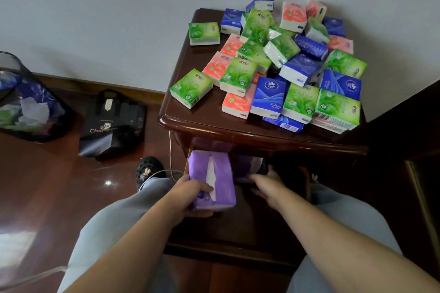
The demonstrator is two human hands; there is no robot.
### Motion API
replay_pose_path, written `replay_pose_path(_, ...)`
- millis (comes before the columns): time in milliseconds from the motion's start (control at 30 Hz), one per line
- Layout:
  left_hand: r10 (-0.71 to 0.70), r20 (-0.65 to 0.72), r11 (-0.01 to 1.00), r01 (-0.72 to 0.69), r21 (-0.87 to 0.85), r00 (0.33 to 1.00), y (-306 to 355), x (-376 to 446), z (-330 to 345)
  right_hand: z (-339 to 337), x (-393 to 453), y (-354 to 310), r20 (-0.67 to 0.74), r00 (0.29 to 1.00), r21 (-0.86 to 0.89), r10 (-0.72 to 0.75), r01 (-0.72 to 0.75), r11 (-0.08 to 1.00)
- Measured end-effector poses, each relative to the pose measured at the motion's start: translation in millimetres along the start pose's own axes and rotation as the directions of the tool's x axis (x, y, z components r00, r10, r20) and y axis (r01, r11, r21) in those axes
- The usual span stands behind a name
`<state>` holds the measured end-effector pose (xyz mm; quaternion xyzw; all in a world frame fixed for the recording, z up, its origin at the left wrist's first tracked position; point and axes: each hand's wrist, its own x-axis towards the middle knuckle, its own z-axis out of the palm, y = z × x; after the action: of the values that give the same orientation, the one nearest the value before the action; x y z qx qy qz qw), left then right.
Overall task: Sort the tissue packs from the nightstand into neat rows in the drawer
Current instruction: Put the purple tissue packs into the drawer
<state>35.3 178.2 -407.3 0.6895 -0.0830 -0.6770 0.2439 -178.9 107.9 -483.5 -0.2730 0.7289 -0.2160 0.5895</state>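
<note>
Crowding nightstand [190, 116]: heaped tissue packs [281, 59], unsorted.

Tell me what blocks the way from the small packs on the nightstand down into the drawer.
The large purple soft tissue pack, gripped by the left hand, sits over the open dark wooden drawer. The right hand reaches in beside it. Its interior is too dark to judge.

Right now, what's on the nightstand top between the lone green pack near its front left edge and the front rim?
Nothing: in the head view, bare dark wood runs from the green pack to the nightstand rim.
</note>
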Motion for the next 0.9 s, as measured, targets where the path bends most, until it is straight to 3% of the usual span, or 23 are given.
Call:
replay_pose_path(133,-0.01,0.009,1.0,0.01,0.003,1.0,-0.3,-5.8,-0.5,-7.3,-1.4,9.7,-0.121,0.993,-0.122,0.002,-0.017,0.992)
replay_pose_path(300,0.004,0.028,1.0,-0.004,-0.001,1.0,-5.4,-10.6,-2.9,-11.3,-0.3,18.7,-0.084,0.996,-0.097,-0.009,0.001,0.995)
replay_pose_path(667,0.022,0.091,0.999,-0.026,0.048,0.996,-5.3,-1.9,-2.2,-4.2,3.7,2.9,-0.087,0.996,0.11,0.001,0.008,0.994)
replay_pose_path(800,0.038,0.111,0.996,-0.046,0.071,0.993,-4.6,-2.5,3.3,-18.0,-10.8,-0.6,-0.116,0.993,-0.028,-0.004,0.001,1.0)
replay_pose_path(900,0.074,0.157,0.992,-0.089,0.088,0.985,-9.3,-9.6,17.7,-33.4,-34.3,-1.6,0.055,0.995,0.085,0.086,-0.09,0.992)
